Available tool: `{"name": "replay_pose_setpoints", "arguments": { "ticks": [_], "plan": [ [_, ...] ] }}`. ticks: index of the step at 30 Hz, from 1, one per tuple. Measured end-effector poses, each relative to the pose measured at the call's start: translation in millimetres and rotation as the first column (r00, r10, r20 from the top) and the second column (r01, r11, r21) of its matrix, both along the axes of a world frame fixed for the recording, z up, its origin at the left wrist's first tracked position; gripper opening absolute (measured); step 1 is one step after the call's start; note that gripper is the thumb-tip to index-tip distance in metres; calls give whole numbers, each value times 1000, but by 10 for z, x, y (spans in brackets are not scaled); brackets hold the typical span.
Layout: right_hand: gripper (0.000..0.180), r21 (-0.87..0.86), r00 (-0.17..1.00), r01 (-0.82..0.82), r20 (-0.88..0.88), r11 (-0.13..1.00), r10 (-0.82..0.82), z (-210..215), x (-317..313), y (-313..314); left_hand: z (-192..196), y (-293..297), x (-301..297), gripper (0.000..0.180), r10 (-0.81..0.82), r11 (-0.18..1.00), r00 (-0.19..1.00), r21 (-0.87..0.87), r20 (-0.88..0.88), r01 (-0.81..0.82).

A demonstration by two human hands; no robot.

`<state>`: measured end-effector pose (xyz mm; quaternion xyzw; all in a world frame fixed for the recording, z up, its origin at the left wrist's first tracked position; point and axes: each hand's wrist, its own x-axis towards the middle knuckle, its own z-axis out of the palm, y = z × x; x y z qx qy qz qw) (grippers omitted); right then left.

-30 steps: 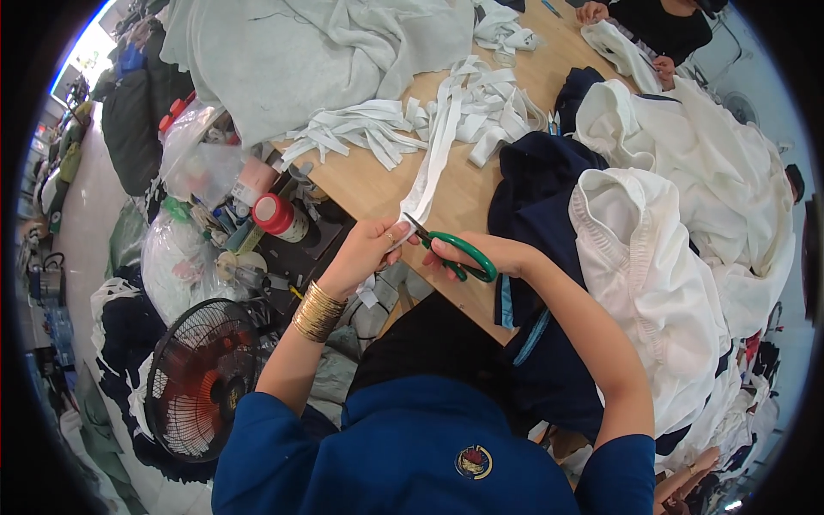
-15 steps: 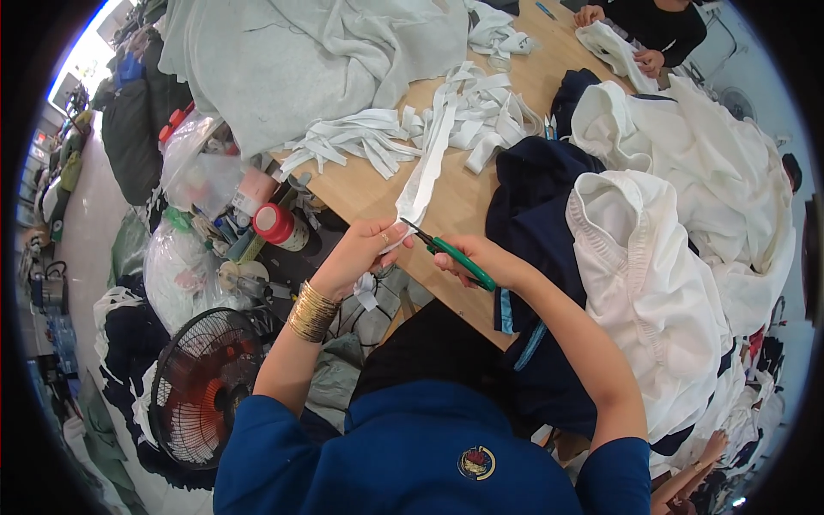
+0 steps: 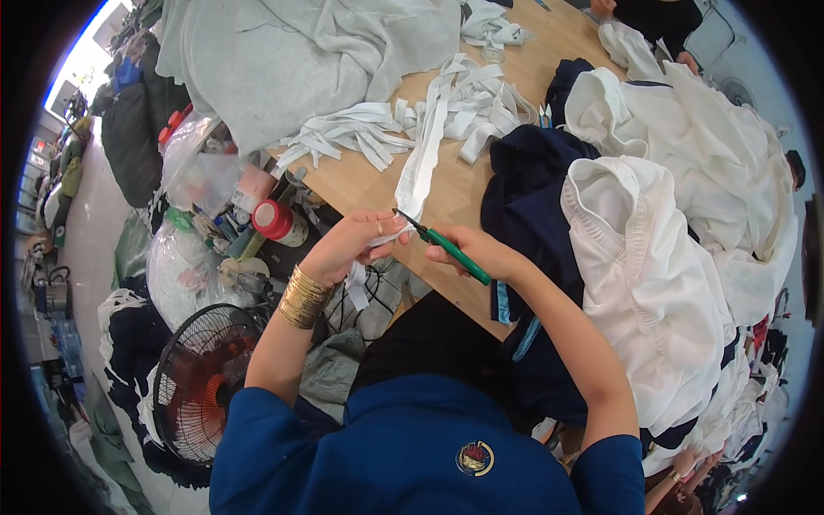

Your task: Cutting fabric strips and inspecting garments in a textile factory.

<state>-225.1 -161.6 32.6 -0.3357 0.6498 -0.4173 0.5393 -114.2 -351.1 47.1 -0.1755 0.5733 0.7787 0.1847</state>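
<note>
A long white fabric strip (image 3: 419,167) runs from the table toward me, its near end pinched in the fingers of my left hand (image 3: 354,243). A short tail of white cloth hangs below that hand. My right hand (image 3: 474,251) is wrapped round green-handled scissors (image 3: 455,252). Their dark blades reach across the strip right beside my left fingertips; I cannot tell whether they touch the cloth. Beyond lie a bundle of short white strips (image 3: 348,130) and a looser heap of longer white strips (image 3: 476,107).
Grey cloth (image 3: 300,64) covers the far left of the wooden table (image 3: 348,184). White garments (image 3: 644,283) and navy garments (image 3: 524,180) are piled at right. A caged fan (image 3: 202,386) and a red-lidded jar (image 3: 275,221) stand at left. A co-worker's hand (image 3: 603,9) shows at far right.
The scissors have shifted slightly left, their tips now over my left fingertips. My left hand still grips the strip. The co-worker's hands and white cloth have moved.
</note>
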Motion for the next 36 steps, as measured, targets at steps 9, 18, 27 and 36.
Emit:
{"name": "replay_pose_setpoints", "arguments": {
  "ticks": [9,18,27,36],
  "plan": [
    [31,-11,965,247,91,969,-245,-70,30,255,18,-281,-87,28,-274,958,962,80,-21,274],
    [39,-191,865,501,122,844,-486,187,130,521,543,-1394,-1513,38,-414,231,906,-973,-91,8],
    [49,-187,836,548,84,815,-543,200,330,942,-462,-620,-1792,38,-500,-147,683,-725,-532,-672],
    [54,-136,752,657,40,742,-658,266,547,1458,-687,171,-792,34,-250,86,957,-988,-148,-130]
  ]
}}
